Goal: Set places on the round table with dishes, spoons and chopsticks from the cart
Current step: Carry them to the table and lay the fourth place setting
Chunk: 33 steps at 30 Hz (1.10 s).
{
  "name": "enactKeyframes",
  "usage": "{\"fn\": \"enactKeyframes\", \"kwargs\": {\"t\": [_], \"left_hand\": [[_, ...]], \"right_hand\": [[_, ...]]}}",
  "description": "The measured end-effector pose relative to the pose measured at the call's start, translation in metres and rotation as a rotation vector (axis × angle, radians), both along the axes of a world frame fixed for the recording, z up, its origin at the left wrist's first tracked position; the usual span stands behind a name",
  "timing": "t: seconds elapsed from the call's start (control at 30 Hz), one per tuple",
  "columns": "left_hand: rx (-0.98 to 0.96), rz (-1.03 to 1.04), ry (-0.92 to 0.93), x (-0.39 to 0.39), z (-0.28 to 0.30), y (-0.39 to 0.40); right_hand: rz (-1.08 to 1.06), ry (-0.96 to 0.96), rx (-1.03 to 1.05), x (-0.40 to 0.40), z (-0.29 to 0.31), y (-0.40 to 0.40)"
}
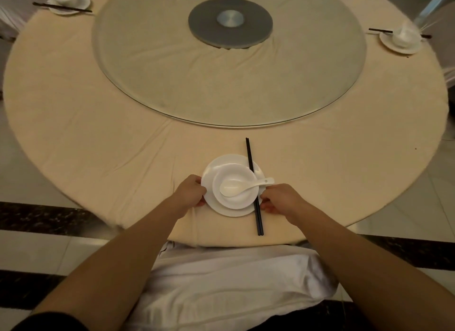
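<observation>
Nearest is a chair (221, 281) draped in white cloth, tucked against the near edge of the round table (98, 133). Just past that, the left hand (190, 191) grips the left rim of the white plate (209, 178), and the right hand (278, 199) pinches the right rim where the black chopsticks (253, 183) lie across it. A bowl (236, 190) sits on the plate with a white spoon (243, 186) resting in it, handle pointing right. Further out is the glass turntable (172, 72). Far left place setting (69, 0) and far right place setting (401, 38) are already laid.
</observation>
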<state>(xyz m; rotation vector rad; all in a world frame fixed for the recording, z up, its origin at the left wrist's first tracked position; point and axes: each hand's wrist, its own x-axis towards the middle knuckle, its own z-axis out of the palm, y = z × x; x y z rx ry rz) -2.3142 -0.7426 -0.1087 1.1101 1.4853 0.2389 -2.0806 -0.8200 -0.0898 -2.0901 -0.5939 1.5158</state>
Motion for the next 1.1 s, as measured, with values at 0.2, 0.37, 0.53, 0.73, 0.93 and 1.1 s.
{"fn": "enactKeyframes", "kwargs": {"t": [0.2,0.37,0.53,0.73,0.93,1.1], "left_hand": [[-0.059,0.041,-0.073,-0.011,0.001,0.003],[-0.059,0.086,-0.082,-0.01,0.002,0.001],[-0.057,0.104,-0.088,-0.011,0.0,-0.001],[-0.059,0.099,-0.098,-0.012,-0.002,-0.002],[-0.058,0.099,-0.119,-0.011,-0.002,-0.001],[-0.038,0.094,-0.112,-0.01,-0.004,-0.001]], "right_hand": [[-0.071,0.031,0.018,-0.013,0.001,-0.005],[-0.074,-0.041,0.012,-0.018,0.006,-0.006],[-0.036,-0.221,0.131,-0.02,0.008,-0.008],[-0.051,-0.153,0.057,-0.023,0.008,-0.01],[-0.081,-0.052,0.028,-0.024,0.008,-0.013],[-0.108,-0.033,0.018,-0.024,0.009,-0.014]]}}
